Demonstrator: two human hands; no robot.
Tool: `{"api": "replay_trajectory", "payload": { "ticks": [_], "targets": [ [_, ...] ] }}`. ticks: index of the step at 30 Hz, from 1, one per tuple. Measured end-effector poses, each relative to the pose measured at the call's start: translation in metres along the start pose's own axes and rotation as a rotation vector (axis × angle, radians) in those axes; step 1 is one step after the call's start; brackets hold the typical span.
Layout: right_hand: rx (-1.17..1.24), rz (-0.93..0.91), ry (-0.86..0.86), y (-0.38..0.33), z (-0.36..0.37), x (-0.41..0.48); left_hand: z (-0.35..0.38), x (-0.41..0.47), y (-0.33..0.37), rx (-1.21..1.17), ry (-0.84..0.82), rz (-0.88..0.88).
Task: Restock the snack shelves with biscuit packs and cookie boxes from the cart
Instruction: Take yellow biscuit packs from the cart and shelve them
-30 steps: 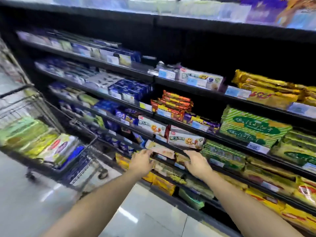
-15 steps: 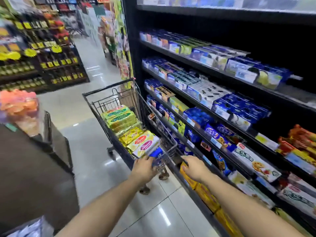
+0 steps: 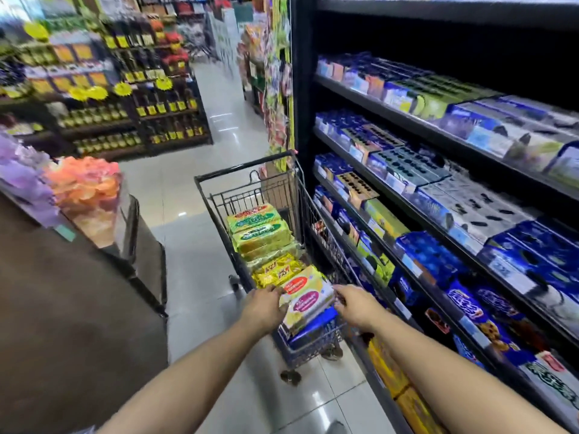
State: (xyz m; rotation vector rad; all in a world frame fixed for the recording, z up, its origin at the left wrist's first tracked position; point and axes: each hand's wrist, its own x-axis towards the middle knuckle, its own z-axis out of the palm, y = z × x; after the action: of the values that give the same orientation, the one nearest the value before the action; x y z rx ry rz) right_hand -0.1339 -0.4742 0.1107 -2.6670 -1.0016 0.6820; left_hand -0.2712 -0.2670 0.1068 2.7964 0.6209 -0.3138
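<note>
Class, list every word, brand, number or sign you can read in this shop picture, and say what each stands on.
Nothing reads with certainty.
Cream box with red and pink ovals in the black wire cart: lettering blurred.
Green wrapped packs: oval labels blurred.
Yellow foil packs: red letters unreadable.
Shelf price tags: too small.

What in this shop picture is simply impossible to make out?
Head view only:
Whether left hand and right hand grip the cream biscuit pack: fingertips blurred against its edges.
Blue boxes beneath it: mostly covered by that pack and the cart mesh.
Pack lettering: too blurred to read.
Top shelf: cut off by the upper edge.
</note>
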Motion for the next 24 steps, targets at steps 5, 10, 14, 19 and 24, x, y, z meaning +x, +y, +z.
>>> {"api": "replay_trajectory", "payload": {
  "ticks": [5,10,14,19,24],
  "targets": [
    [0.009,-0.039,-0.051,0.013,-0.042,0.068,-0.030,0.057,-0.002,0.076,0.009,-0.027],
    [0.029,-0.070,-0.060,0.016,-0.069,0.138,-0.049,0.108,-0.017,0.082,0.046,-0.075],
    [0.077,-0.075,-0.104,0.004,-0.065,0.183,-0.044,0.136,-0.040,0.077,0.032,-0.108],
    [0.089,-0.076,-0.158,-0.019,-0.055,0.249,-0.041,0.190,-0.088,0.053,-0.040,-0.131],
    [0.171,0.016,-0.188,-0.047,-0.046,0.324,-0.045,0.261,-0.149,0.080,-0.111,-0.100]
  ]
}}
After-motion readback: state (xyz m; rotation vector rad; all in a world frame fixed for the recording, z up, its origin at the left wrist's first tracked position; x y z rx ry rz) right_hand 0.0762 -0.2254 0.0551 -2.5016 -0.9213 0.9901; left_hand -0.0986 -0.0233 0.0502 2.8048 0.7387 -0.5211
